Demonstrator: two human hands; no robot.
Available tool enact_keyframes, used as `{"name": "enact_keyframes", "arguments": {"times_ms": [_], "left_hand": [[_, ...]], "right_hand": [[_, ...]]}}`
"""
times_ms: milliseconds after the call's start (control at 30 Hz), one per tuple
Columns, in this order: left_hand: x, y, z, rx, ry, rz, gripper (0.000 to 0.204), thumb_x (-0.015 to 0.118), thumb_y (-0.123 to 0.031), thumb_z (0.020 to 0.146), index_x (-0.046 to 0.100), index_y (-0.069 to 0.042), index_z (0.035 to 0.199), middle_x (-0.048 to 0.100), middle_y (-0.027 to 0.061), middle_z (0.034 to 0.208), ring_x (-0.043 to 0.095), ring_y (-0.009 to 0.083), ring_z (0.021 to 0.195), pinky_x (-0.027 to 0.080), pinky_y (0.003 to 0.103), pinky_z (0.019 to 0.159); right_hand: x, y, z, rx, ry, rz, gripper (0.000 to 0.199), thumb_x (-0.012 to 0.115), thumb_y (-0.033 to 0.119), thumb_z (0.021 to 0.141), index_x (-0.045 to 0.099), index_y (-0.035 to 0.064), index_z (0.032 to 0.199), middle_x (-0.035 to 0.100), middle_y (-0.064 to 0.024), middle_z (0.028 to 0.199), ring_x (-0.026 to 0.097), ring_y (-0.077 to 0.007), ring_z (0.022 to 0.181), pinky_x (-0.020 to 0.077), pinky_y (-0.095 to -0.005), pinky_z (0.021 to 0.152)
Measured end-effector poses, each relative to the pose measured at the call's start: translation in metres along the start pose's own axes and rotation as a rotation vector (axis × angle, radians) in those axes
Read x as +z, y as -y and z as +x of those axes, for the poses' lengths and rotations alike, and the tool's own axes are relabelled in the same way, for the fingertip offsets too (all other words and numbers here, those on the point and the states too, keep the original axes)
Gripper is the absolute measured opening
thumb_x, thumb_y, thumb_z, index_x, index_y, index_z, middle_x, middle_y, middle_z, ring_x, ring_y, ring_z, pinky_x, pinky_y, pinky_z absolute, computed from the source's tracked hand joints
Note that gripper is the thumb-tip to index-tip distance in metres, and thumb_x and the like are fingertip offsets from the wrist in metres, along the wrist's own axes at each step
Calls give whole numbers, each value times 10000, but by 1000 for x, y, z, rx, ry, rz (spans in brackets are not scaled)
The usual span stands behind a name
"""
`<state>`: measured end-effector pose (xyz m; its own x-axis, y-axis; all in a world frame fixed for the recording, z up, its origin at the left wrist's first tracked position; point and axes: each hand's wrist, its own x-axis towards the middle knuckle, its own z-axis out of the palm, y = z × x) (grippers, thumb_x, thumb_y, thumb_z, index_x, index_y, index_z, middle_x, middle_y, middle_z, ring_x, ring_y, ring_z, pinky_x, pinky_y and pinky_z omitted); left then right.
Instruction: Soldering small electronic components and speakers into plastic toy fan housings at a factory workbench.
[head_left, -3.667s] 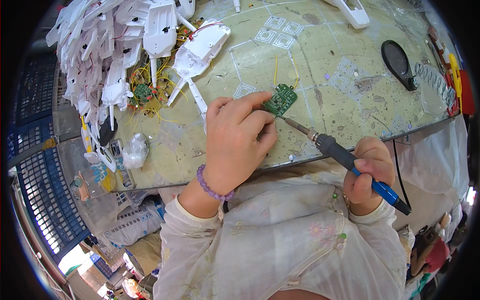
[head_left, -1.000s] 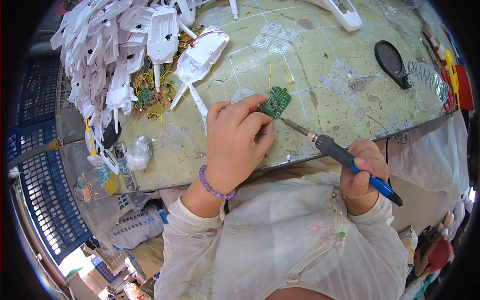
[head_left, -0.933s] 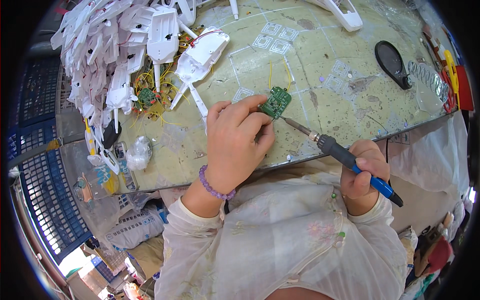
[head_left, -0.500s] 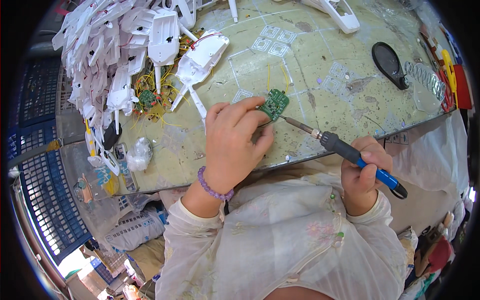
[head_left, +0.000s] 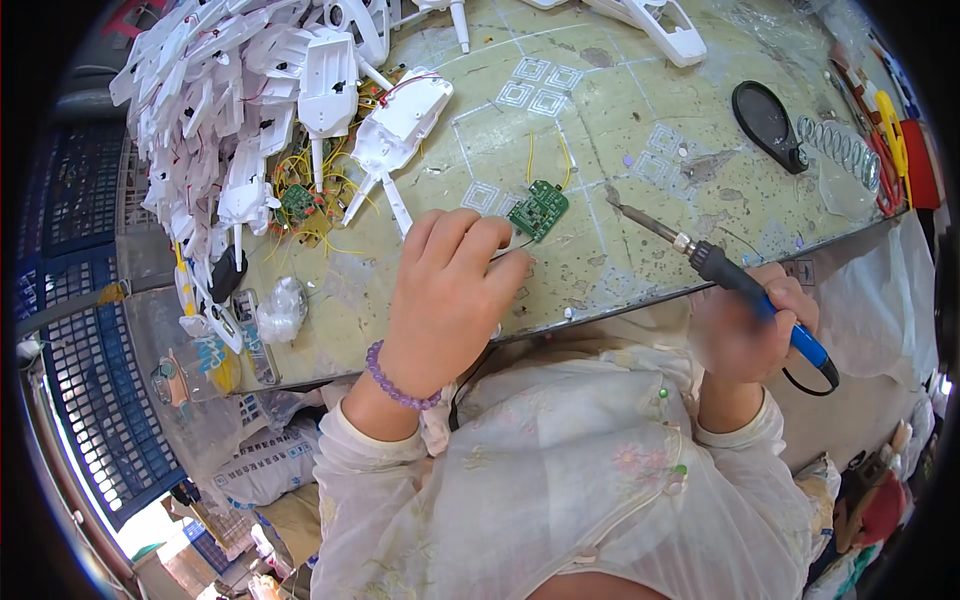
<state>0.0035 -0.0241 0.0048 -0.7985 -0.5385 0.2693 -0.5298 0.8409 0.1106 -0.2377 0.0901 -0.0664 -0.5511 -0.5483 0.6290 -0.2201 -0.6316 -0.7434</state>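
The green circuit board (head_left: pixel 540 211) lies flat on the pale green desk (head_left: pixel 590 265), in front of the person and near the middle of the top. It is small and close to square, turned so that it looks a bit like a diamond. Lots of tiny dark and silvery bits sit on its face. Two thin yellow wires (head_left: pixel 531 160) stick up from its far edge, like two long whiskers.

The left hand (head_left: pixel 445 285) is just beside the board on its left, with the fingers bent and partly curled in. A thin dark line seems to run from the board's edge to those fingers, but it is too small to tell if they pinch it. A purple bead bracelet (head_left: pixel 400 385) is around that wrist.

The right hand (head_left: pixel 765 325) is closed around a soldering iron (head_left: pixel 715 264) with a black and blue handle. Its metal tip is apart from the board, over to the right. At the left is a big heap of white plastic cases (head_left: pixel 215 110).
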Motion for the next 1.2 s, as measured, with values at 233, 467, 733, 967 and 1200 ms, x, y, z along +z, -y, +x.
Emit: {"name": "enact_keyframes", "arguments": {"times_ms": [233, 467, 733, 967, 1200], "left_hand": [[4, 1, 0, -8, -29, 132, 193, 713, -93, 652, 616, -107, 819, 539, 23, 916, 519, 238, 930, 390, 415, 861], [5, -1, -3, -27, -53, 127, 179, 712, -76, 666, 610, -102, 811, 578, 8, 915, 547, 209, 890, 390, 394, 857], [-9, 1, -10, -194, -90, -151, 192, 695, -72, 671, 596, -104, 832, 597, 19, 922, 550, 233, 900, 379, 394, 852], [-10, 3, -10, -227, -43, -125, 279, 690, -87, 706, 645, -97, 981, 614, 28, 835, 558, 236, 976, 344, 424, 910], [-7, -1, -5, -211, 86, -150, 352, 692, -57, 718, 643, -112, 1063, 647, 0, 832, 561, 215, 907, 337, 414, 911]], "right_hand": [[-2, -2, -2, 3, -10, -30, 255, 498, 261, 956, 499, 7, 979, 485, -69, 715, 438, -149, 557, 349, -272, 472], [0, -1, -2, 21, -9, -1, 243, 501, 247, 955, 503, 6, 984, 484, -62, 724, 421, -138, 557, 350, -267, 495], [-2, -1, -2, 45, -9, 1, 234, 503, 242, 956, 505, 12, 996, 475, -55, 711, 417, -129, 568, 349, -255, 500], [1, -2, -1, 48, 14, 15, 213, 501, 226, 957, 503, 18, 1003, 462, -52, 706, 416, -121, 579, 354, -245, 504], [-1, -3, -3, 44, 12, 7, 202, 500, 206, 954, 506, 10, 1001, 466, -55, 709, 417, -120, 575, 355, -238, 499]]}}
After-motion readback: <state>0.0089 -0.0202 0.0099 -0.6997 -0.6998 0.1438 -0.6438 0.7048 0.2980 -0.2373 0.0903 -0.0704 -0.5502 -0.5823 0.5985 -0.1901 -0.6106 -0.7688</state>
